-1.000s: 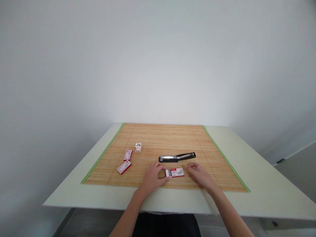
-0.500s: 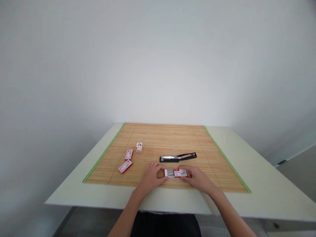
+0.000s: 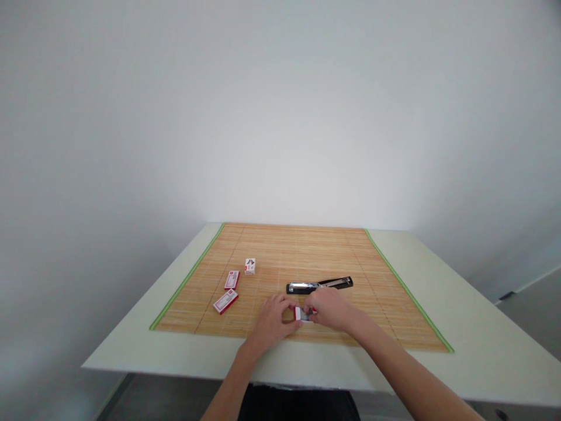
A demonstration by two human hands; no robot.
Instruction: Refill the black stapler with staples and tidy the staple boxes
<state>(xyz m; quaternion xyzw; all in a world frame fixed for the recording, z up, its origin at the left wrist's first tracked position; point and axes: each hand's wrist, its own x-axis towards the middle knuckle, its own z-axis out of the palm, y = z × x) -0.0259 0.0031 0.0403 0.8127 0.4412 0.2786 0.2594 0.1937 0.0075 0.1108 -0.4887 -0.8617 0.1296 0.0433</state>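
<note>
My left hand (image 3: 272,318) grips the left end of a small red-and-white staple box (image 3: 298,314) between thumb and fingers. The box lies slid open near the front of the bamboo mat (image 3: 302,248), with grey contents showing in its tray. Over the right part of the box, my right hand (image 3: 332,308) has its fingers bent and closed down into the tray, hiding most of it. What those fingertips pinch is hidden. Just beyond both hands lies a black stapler (image 3: 301,288), its metal magazine exposed and its arm folded wide back to the right.
Two flat red-and-white boxes, one farther back (image 3: 232,280) and one nearer (image 3: 226,302), lie left of my hands. A white box with a dark picture (image 3: 249,266) stands behind them. Green trim edges the mat on the white table (image 3: 477,345), whose back meets a wall.
My right hand has left the right end of the box and moved left, over the opened tray, fingers now bent inward. My left hand keeps its hold. The view has shifted slightly.
</note>
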